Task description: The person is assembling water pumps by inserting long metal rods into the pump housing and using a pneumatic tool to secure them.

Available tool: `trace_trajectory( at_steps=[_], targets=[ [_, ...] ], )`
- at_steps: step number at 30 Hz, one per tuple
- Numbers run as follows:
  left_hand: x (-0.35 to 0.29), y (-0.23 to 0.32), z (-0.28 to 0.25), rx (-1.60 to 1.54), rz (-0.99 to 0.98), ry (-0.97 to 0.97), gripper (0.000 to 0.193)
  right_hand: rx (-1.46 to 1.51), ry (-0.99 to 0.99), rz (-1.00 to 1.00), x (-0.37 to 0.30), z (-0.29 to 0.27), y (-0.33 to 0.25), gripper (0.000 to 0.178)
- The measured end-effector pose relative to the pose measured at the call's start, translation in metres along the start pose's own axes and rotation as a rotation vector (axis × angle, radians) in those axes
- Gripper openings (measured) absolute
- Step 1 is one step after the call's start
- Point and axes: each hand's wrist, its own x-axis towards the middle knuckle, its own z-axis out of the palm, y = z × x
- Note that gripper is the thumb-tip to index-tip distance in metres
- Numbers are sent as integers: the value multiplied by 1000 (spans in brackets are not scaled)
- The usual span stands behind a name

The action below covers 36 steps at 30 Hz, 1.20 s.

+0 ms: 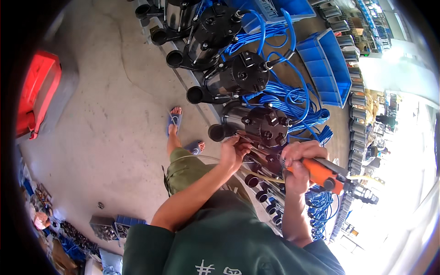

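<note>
My right hand grips an orange and black power tool, whose far end points right. My left hand is closed, fingertips pinched beside the lower edge of the nearest pump; what sits between them is too small to make out. This pump has a black ribbed cap, a shiny body and a round black outlet just above my left hand. A pale hose runs below both hands. Another black-capped pump stands just beyond, with blue cable coiled beside it.
More pumps line up ahead, and others continue towards me. Blue crates stand beyond the cables. Metal cylinders form a row at right. A red bin is at far left; small crates of parts lie lower left.
</note>
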Motion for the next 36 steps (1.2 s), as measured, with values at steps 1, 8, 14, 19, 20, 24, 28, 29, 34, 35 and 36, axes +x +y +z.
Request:
trace_trajectory(
  at_steps=[1, 8, 14, 19, 20, 24, 28, 29, 34, 35, 36],
  targets=[
    [-1, 3, 3, 8, -5, -8, 25, 4, 13, -5, 0, 3, 3, 24],
    [-40, 41, 24, 994, 271, 59, 21, 26, 50, -7, 6, 8, -3, 24],
    [-33, 64, 44, 1757, 1140, -61, 115, 58, -39, 29, 41, 29, -2, 25],
    [-12, 72, 52, 1667, 883, -247, 117, 96, 17, 114, 49, 40, 37, 26],
    [-9, 72, 50, 1684, 862, -253, 117, 108, 57, 142, 50, 42, 36, 24],
    [-12, 72, 54, 1762, 856, -223, 113, 7, 97, 81, 61, 41, 22, 23],
    [-12, 73, 53, 1852, 894, -187, 110, 230, 246, 143, 48, 24, -31, 22],
    [-17, 72, 60, 1824, 822, -137, 110, 195, 282, 134, 44, 10, -44, 20],
    [6, 69, 37, 1918, 917, -131, 103, 26, 570, 83, 40, -48, -25, 22],
    [6, 67, 41, 1939, 928, -117, 101, -2, 558, 41, 40, -50, -17, 22],
    [9, 64, 43, 1975, 923, -118, 101, -31, 543, -2, 40, -51, -9, 21]
  ],
)
